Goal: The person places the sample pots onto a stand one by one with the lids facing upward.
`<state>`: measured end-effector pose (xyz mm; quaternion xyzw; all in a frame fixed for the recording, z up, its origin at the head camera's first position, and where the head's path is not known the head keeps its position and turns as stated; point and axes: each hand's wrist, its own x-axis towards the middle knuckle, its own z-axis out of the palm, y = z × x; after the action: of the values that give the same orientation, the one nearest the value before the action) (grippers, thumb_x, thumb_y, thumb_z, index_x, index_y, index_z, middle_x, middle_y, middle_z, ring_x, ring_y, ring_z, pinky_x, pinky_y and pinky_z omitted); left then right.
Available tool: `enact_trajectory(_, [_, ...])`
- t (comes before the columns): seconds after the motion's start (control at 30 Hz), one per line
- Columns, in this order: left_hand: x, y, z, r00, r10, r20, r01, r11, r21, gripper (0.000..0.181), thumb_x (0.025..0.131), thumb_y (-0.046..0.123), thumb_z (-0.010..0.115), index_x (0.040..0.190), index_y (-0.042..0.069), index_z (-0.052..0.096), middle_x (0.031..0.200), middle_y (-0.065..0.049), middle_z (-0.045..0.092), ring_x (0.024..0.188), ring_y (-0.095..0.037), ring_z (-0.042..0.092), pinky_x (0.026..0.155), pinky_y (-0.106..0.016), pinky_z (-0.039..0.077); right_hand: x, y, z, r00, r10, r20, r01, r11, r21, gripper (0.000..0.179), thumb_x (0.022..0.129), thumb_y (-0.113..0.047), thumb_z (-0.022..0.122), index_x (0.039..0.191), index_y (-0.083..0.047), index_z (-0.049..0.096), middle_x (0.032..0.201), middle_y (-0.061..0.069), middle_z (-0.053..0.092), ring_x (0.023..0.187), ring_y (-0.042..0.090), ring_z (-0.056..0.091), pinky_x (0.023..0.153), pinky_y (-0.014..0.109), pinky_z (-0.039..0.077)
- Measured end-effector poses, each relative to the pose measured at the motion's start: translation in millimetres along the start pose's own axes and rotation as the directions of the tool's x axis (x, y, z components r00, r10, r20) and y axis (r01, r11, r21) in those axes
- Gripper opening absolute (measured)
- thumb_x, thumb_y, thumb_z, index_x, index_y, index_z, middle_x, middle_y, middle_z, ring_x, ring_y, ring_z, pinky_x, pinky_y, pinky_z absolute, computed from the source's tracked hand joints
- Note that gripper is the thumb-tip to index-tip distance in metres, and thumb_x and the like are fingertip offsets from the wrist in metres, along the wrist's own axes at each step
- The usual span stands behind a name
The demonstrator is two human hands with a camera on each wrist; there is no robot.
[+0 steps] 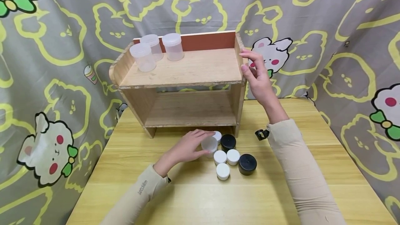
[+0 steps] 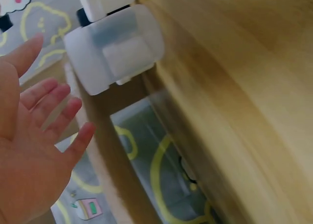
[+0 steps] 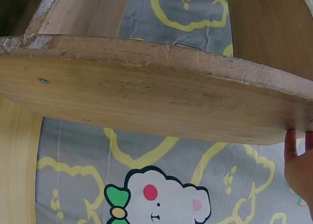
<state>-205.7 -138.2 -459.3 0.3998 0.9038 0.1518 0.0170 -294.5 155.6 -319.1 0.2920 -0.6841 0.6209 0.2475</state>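
So the translucent plastic jar (image 1: pixel 210 146) was sitting on the desk (image 1: pixel 193 204), in front of the wooden shelf unit (image 1: pixel 200 74) and at the left edge of a little cluster of white screw-top jars (image 1: pixel 223 171) and black jars (image 1: pixel 247 164). The left hand (image 1: pixel 187 145) was right at it, thumb spread away from the fingers and nothing gripped; from the head view I couldn't tell whether the fingertips actually touched. The right hand (image 1: pixel 260 79) had its fingers loosely bent, tips resting against the right side panel (image 1: pixel 240 96) of the shelf unit, not wrapped round anything.

Handling-wise, my guess was thin plastic: light, a bit springy, probably kinda slippery, not fragile. I figured the round wall was the spot to hold, thumb opposite fingers, with a gentle squeeze. Neighbours were close on its right, so a sloppy grab could've knocked them. Three similar translucent jars (image 1: pixel 173 49) stood on the top shelf, toward its left end.
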Motion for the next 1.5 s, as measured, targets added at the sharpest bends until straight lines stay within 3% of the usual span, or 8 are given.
enact_trajectory(0.5, [1.6, -7.9, 13.9, 0.999, 0.01, 0.031, -0.009, 0.999, -0.047, 0.061, 0.097, 0.03, 0.075, 0.151, 0.012, 0.053, 0.151, -0.005, 0.056, 0.139, -0.025, 0.051, 0.117, -0.046, 0.042, 0.3, 1.1, 1.5, 1.0, 0.001, -0.009, 0.0, 1.0, 0.021, 0.036, 0.106, -0.009, 0.053, 0.14, 0.0, 0.051, 0.156, 0.001, 0.045, 0.149, 0.017, 0.036, 0.112, 0.036, 0.038])
enact_trajectory(0.97, [3.6, -7.3, 15.5, 0.998, -0.011, 0.054, 0.016, 0.996, -0.09, 0.06, 0.098, 0.028, 0.073, 0.152, 0.014, 0.051, 0.15, -0.005, 0.053, 0.136, -0.022, 0.053, 0.109, -0.037, 0.05, 0.2, 0.6, 1.5, 1.0, 0.0, -0.007, 0.0, 1.0, 0.027, 0.035, 0.106, -0.009, 0.052, 0.14, 0.0, 0.051, 0.156, 0.003, 0.045, 0.149, 0.018, 0.036, 0.114, 0.037, 0.037])
enact_trajectory(1.27, [5.5, -6.8, 15.7, 0.999, -0.003, 0.049, 0.007, 0.997, -0.077, 0.06, 0.096, 0.027, 0.076, 0.149, 0.013, 0.053, 0.148, -0.005, 0.056, 0.133, -0.022, 0.054, 0.108, -0.038, 0.05, -0.5, 0.3, 2.0, 1.0, 0.007, -0.006, -0.007, 1.0, 0.024, 0.035, 0.106, -0.009, 0.052, 0.14, 0.0, 0.05, 0.156, 0.001, 0.045, 0.149, 0.017, 0.036, 0.114, 0.036, 0.037])
enact_trajectory(1.5, [5.5, -3.9, 14.4, 0.999, 0.01, 0.04, -0.005, 0.993, -0.116, 0.059, 0.095, 0.022, 0.077, 0.148, 0.01, 0.054, 0.146, -0.007, 0.056, 0.131, -0.024, 0.053, 0.108, -0.039, 0.05, -0.6, 0.0, 2.6, 1.0, 0.004, -0.011, -0.004, 1.0, 0.029, 0.035, 0.106, -0.008, 0.052, 0.14, 0.002, 0.05, 0.155, 0.003, 0.044, 0.15, 0.017, 0.035, 0.114, 0.036, 0.037])
